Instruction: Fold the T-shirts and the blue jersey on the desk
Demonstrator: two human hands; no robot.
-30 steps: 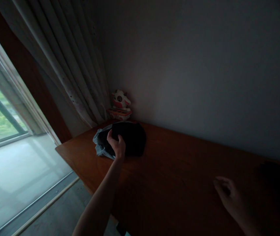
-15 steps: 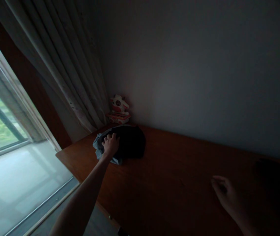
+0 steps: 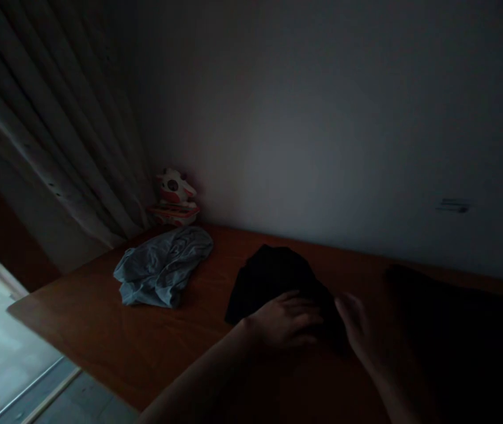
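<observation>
left hand (image 3: 284, 321): flat, unclenched, pinning black garment (image 3: 273, 280) at frame centre on wooden table (image 3: 101, 330) | right hand (image 3: 360, 330): fingers loose beside its edge, grip unclear | grey-blue garment (image 3: 163, 265) crumpled centre-left, apart | toy figure (image 3: 174, 191) in corner

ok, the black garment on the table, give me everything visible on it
The black garment is a soft, dark cloth lying in a loose, rumpled heap on the brown wooden table, right of the crumpled light blue cloth and apart from it. No print or seams can be made out in the dim light. The left hand rests palm down on its near edge; the right hand is at its right edge, contact unclear.
</observation>
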